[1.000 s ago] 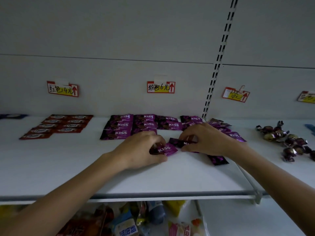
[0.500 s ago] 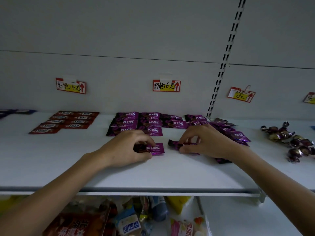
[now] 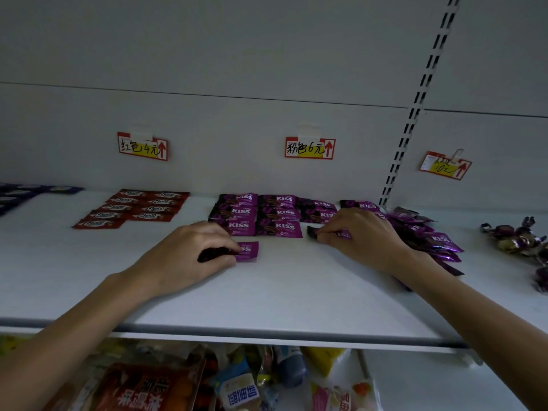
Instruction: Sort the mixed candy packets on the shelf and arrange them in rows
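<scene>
On the white shelf [image 3: 281,295], purple KISS packets [image 3: 261,216] lie in neat rows under the middle price tag. My left hand [image 3: 189,256] pinches one purple packet [image 3: 248,251] that lies flat just in front of the left column of those rows. My right hand [image 3: 358,235] pinches another purple packet [image 3: 314,232] flat on the shelf in front of the third column. A loose heap of purple packets [image 3: 427,235] sits behind my right wrist, partly hidden by it. Red packets [image 3: 133,209] lie in rows to the left.
Foil-wrapped round candies [image 3: 516,238] are scattered at the far right. Dark blue packets [image 3: 17,194] lie at the far left. Price tags [image 3: 310,148] hang on the back wall. A slotted upright [image 3: 415,114] splits the wall. Bagged snacks [image 3: 189,384] fill the shelf below.
My left hand has slid its purple packet left and back toward the left column. My right hand has moved its packet back toward the rows.
</scene>
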